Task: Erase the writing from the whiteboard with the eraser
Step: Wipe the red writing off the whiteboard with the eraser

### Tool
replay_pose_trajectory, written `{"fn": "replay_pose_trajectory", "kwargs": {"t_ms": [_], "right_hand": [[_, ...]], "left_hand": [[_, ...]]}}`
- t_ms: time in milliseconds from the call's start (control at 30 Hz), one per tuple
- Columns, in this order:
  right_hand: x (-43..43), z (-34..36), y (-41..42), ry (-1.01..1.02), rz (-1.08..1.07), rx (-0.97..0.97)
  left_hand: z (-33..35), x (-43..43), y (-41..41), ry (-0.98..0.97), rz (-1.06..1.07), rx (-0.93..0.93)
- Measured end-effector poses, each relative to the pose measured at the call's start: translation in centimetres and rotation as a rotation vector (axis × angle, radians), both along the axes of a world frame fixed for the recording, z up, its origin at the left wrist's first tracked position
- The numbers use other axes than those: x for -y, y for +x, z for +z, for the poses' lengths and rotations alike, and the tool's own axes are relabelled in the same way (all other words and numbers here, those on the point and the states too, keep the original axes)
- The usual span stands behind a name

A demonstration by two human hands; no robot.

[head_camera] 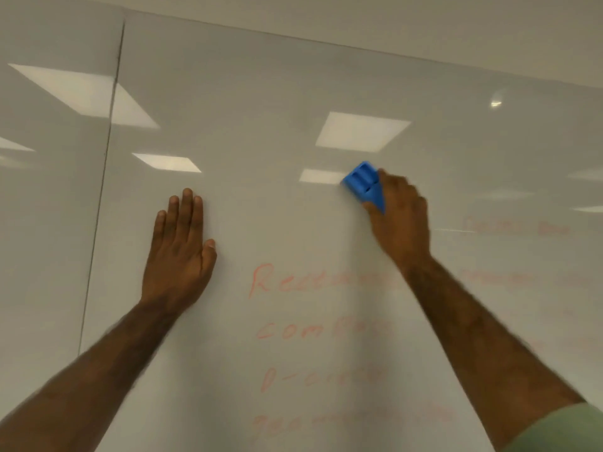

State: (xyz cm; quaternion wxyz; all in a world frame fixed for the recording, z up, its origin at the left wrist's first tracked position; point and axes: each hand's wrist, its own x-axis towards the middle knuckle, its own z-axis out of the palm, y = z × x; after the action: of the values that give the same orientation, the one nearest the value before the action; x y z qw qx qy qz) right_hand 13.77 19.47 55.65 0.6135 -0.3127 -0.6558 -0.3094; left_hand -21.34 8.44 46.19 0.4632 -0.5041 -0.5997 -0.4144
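A glossy whiteboard [261, 93] fills the head view. Several lines of faint red writing [293, 334] run down its lower middle, and paler red words sit further right behind my right forearm. My right hand [401, 220] grips a blue eraser [363, 184] and presses it against the board above the top line of writing. My left hand [181, 252] lies flat on the board left of the writing, fingers together and pointing up, holding nothing.
A dark vertical seam [104, 158] separates this panel from another panel on the left. Ceiling lights reflect as bright patches [359, 132] on the board. The board's top edge [359, 47] meets a plain wall above.
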Motion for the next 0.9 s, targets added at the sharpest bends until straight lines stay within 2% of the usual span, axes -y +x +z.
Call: {"fn": "replay_pose_trajectory", "kwargs": {"t_ms": [67, 133, 267, 333, 467, 533, 600, 800, 900], "right_hand": [[-0.6, 1.7, 1.8, -0.09, 0.008, -0.121], [0.0, 0.5, 1.0, -0.081, 0.006, -0.136], [1.8, -5.7, -3.4, 0.074, 0.041, 0.16], [1.9, -5.0, -3.7, 0.112, 0.047, 0.267], [2.0, 0.0, -3.8, 0.057, 0.026, 0.209], [2.2, -0.1, -5.0, 0.059, 0.034, 0.222], [2.8, -2.4, -6.3, 0.079, 0.056, 0.297], [4.2, -15.4, -8.8, 0.201, 0.146, 0.607], [4.3, -14.7, -8.9, 0.24, 0.143, 0.715]], "left_hand": [[-0.1, -0.2, 0.1, 0.012, -0.002, -0.002], [-0.1, -0.3, 0.2, 0.017, 0.002, -0.006], [0.0, -0.2, 0.4, 0.015, 0.003, -0.006], [0.0, -0.1, 0.5, 0.01, 0.015, 0.002], [-0.3, -0.1, 1.1, 0.029, 0.02, 0.01], [-1.6, 0.1, 1.2, 0.018, 0.015, 0.013], [-3.5, -0.1, 1.7, 0.011, 0.021, -0.002], [-8.5, -0.5, 2.9, -0.011, 0.0, -0.041], [-9.4, -0.3, 2.8, -0.024, 0.017, -0.045]]}}
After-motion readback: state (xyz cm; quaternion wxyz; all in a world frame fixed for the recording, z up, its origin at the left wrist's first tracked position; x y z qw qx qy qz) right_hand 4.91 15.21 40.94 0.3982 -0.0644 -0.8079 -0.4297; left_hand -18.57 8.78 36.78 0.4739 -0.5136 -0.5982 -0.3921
